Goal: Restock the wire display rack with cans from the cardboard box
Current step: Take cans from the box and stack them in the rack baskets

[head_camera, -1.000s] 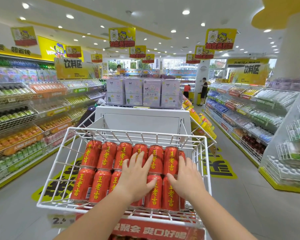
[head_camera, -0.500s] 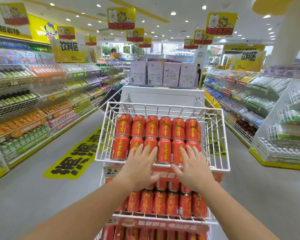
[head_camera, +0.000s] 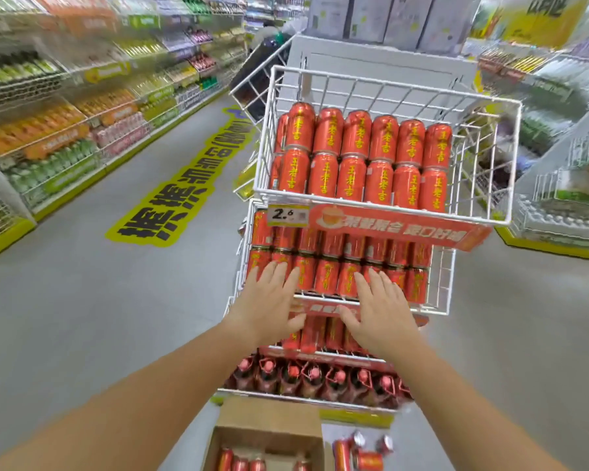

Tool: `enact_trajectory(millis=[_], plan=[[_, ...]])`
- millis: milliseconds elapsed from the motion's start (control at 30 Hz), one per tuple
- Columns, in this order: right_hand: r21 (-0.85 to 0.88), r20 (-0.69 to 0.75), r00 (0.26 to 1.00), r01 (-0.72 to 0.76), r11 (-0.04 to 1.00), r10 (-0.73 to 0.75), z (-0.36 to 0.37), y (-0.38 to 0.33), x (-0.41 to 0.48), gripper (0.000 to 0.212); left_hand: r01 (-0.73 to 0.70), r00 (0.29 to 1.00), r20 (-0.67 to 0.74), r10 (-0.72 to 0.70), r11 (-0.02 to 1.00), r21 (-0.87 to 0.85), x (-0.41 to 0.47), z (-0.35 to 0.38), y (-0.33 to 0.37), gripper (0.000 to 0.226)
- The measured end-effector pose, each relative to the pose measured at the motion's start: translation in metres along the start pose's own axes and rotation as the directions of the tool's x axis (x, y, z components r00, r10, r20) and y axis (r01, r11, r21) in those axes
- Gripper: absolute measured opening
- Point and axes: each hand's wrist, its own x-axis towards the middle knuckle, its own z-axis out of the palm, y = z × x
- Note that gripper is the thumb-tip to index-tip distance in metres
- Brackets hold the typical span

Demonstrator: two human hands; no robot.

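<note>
Both hands empty, fingers spread flat: left hand [head_camera: 271, 300] and right hand [head_camera: 380, 309] in front of the wire display rack [head_camera: 381, 96] at its second tier. Red cans [head_camera: 357, 158] fill the rack's top basket in two rows; more on the tier below. Cardboard box [head_camera: 269, 426] on the floor at the rack's foot, open, red cans inside. Loose cans [head_camera: 361, 452] just right of the box.

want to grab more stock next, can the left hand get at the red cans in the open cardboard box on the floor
Probably yes. The left hand is empty and spread in front of the white wire rack; the open cardboard box sits below with its red cans uncovered. Nothing blocks the way, though it would mean reaching down.
</note>
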Motion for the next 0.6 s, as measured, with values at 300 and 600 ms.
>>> enact_trajectory(millis=[300,600], plan=[[0.021,0.25,0.966,0.066,0.998,-0.069,0.147,-0.02,-0.034,0.084,0.061,0.972,0.228,-0.059,0.998,-0.001,-0.049,0.136,0.011,0.092],[0.089,0.489,0.858,0.131,0.987,-0.158,0.34,-0.037,-0.074,0.077,0.139,0.872,0.478,-0.107,0.99,-0.032,-0.108,0.322,0.033,0.093]])
